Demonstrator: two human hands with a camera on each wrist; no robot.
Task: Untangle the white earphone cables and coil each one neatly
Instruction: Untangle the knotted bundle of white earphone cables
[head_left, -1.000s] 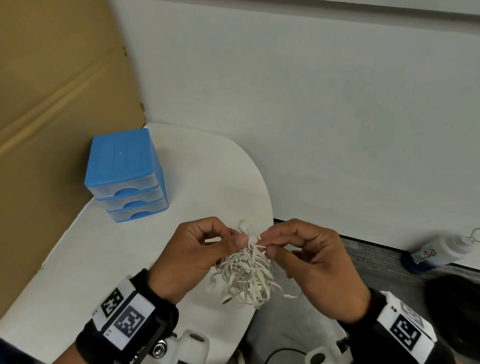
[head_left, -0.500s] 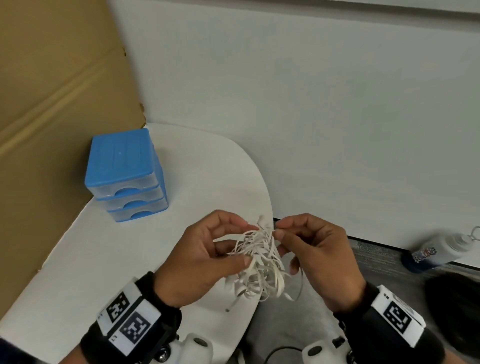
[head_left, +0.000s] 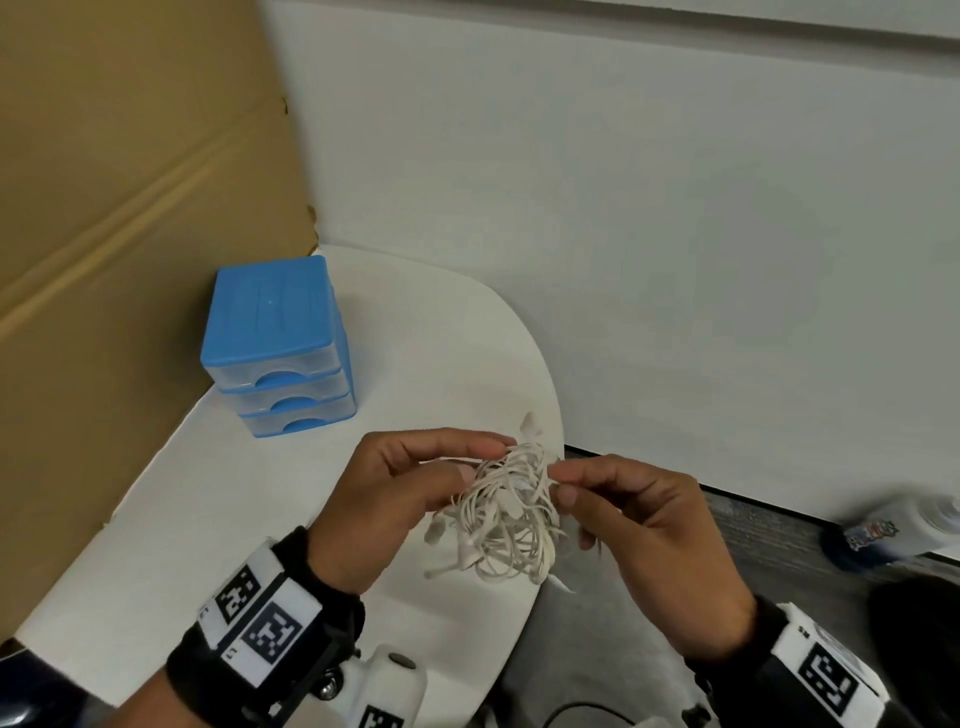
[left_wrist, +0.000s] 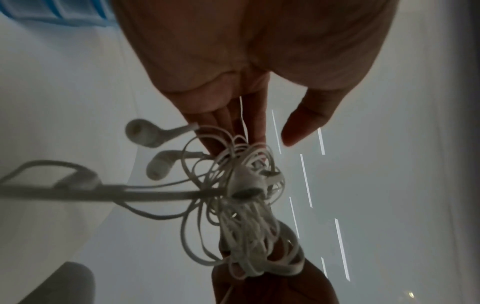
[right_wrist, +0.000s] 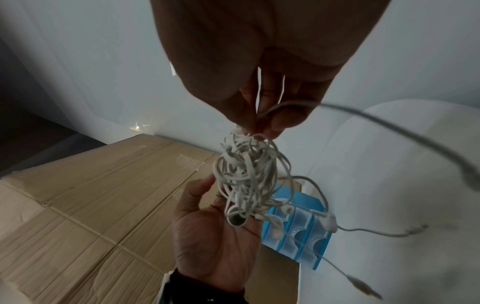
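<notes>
Since a second ago the white earphone tangle (head_left: 506, 514) has loosened and hangs lower. Head view: left hand (head_left: 384, 504) at nine o'clock and right hand (head_left: 644, 540) at three pinch it above the worktop (head_left: 156, 519) edge. Left wrist: earbuds (left_wrist: 145, 133) dangle. Right wrist: fingers (right_wrist: 285, 115) pinch a strand.

No legible text was found. The bottle (head_left: 898, 535) label was blurred; the wristbands (head_left: 265, 623) bore square coded markers only, with illegible small characters.
</notes>
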